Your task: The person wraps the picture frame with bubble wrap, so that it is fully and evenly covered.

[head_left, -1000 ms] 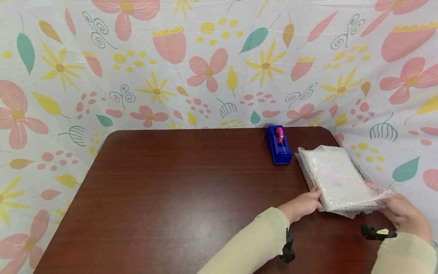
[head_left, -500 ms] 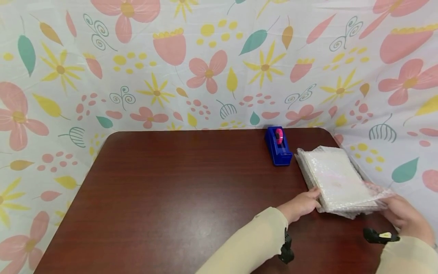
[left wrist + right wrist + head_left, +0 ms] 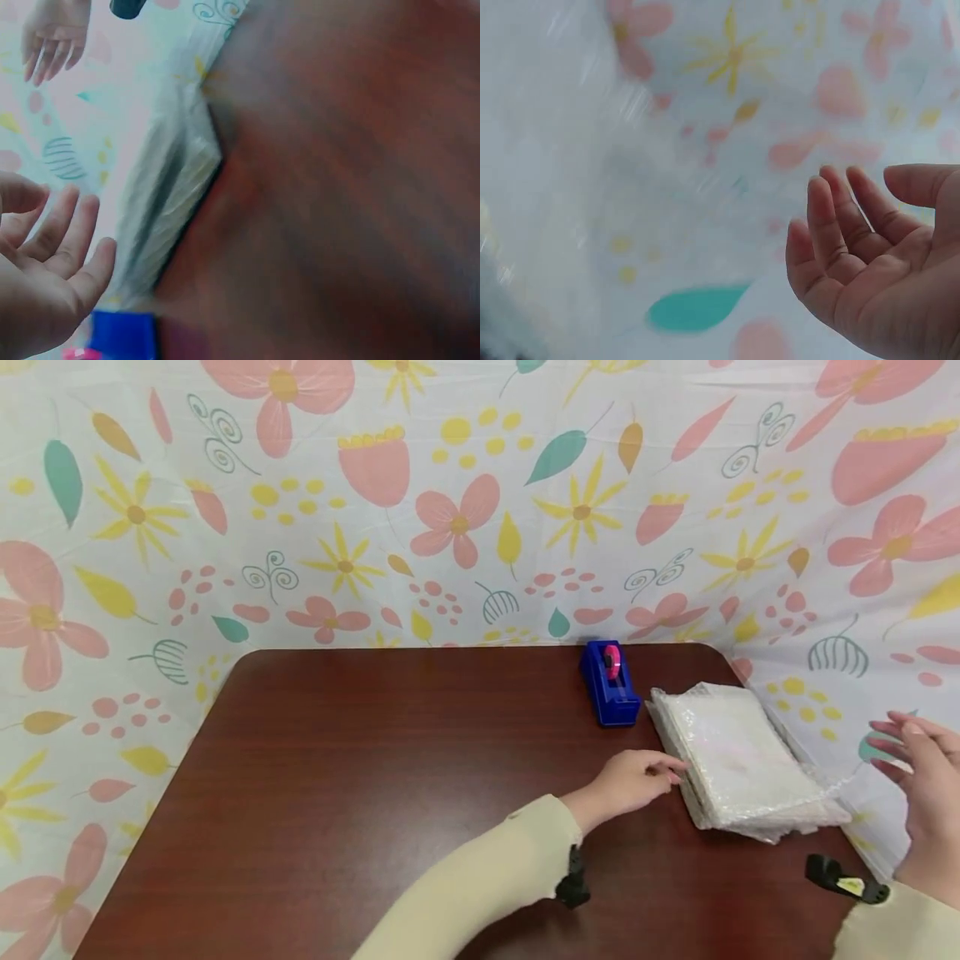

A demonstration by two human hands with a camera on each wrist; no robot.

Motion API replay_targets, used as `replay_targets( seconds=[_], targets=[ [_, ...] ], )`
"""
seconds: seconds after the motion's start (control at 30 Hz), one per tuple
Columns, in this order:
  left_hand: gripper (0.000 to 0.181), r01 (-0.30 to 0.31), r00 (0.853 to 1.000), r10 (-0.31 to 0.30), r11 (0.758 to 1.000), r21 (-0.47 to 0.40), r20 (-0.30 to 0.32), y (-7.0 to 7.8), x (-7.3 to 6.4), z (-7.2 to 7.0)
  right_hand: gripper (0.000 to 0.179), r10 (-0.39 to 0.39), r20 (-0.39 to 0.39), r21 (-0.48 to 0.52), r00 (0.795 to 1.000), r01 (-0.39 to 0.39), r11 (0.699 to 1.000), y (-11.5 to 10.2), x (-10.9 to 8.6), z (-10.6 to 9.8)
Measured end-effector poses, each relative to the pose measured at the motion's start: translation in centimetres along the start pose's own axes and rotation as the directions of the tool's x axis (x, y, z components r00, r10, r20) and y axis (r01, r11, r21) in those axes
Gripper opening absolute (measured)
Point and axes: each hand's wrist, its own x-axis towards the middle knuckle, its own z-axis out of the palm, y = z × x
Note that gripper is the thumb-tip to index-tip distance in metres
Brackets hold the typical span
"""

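Note:
A stack of flat packets in clear bubble wrap [image 3: 738,752] lies at the right side of the table, its loose plastic edge sticking out at the near right corner. My left hand [image 3: 630,781] is just left of the stack, fingers loosely bent and holding nothing. In the left wrist view the same hand [image 3: 52,262] shows relaxed, parted fingers beside the blurred wrapped stack [image 3: 169,195]. My right hand [image 3: 926,777] is raised to the right of the stack, its fingers spread. The right wrist view shows that hand [image 3: 877,255] palm visible, with nothing in it.
A blue tape dispenser [image 3: 611,683] with a pink core stands behind and left of the stack. The dark brown table [image 3: 375,793] reaches far to the left. Floral cloth [image 3: 457,527] hangs behind the table and along its right side.
Both hands have let go of the bubble-wrapped stack. The left hand has drawn back to the left, and the right hand has lifted away to the right. The stack stays in place.

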Motion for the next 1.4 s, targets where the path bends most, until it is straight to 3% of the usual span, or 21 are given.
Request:
replay_targets(
  seconds=[0.1, 0.2, 0.37, 0.47, 0.57, 0.77, 0.9, 1.03, 1.17, 1.4],
  targets=[
    [0.029, -0.04, 0.998, 0.036, 0.997, 0.072, 0.049, 0.0, -1.1, -2.5, 0.025, -0.056, 0.011, -0.026, 0.998, 0.056, 0.998, -2.9, -3.1, 4.0],
    [0.028, -0.078, 0.995, 0.068, 0.986, 0.146, 0.072, -0.3, -2.1, -4.7, 0.028, -0.128, 0.111, -0.058, 0.986, 0.135, 0.989, -3.7, -4.8, 6.5],
    [0.028, -0.1, 0.994, 0.089, 0.979, 0.175, 0.07, -1.1, -3.8, -7.5, 0.03, -0.198, 0.331, 0.083, 0.923, 0.18, 0.98, -2.4, -5.4, 9.1],
    [0.027, -0.101, 0.994, 0.092, 0.98, 0.17, 0.059, -1.9, -5.0, -8.8, 0.032, -0.208, 0.392, 0.073, 0.896, 0.195, 0.978, -1.4, -5.9, 10.6],
    [0.026, -0.087, 0.996, 0.081, 0.984, 0.155, 0.044, -2.6, -6.2, -9.7, 0.033, -0.215, 0.411, -0.034, 0.886, 0.25, 0.968, -0.5, -6.8, 11.7],
    [0.025, -0.074, 0.997, 0.074, 0.991, 0.113, 0.004, -3.9, -8.5, -11.3, 0.034, -0.219, 0.428, -0.239, 0.877, 0.343, 0.908, 0.9, -8.6, 13.5],
    [0.025, -0.079, 0.996, 0.082, 0.99, 0.114, -0.019, -4.9, -10.0, -12.4, 0.03, -0.213, 0.437, -0.288, 0.874, 0.36, 0.887, 1.8, -9.8, 15.3],
    [0.026, -0.068, 0.996, 0.073, 0.992, 0.111, -0.044, -6.2, -11.4, -13.4, 0.019, -0.18, 0.456, -0.381, 0.872, 0.374, 0.846, 2.8, -10.8, 16.8],
    [0.026, -0.045, 0.995, 0.055, 0.992, 0.115, -0.082, -7.8, -12.5, -14.3, 0.028, -0.143, 0.479, -0.462, 0.866, 0.387, 0.798, 3.6, -11.6, 17.8],
    [0.026, -0.054, 0.981, 0.08, 0.988, 0.145, -0.176, -9.6, -14.7, -16.6, 0.022, -0.213, 0.544, -0.504, 0.811, 0.519, 0.69, 4.4, -12.9, 19.7]
  ],
)
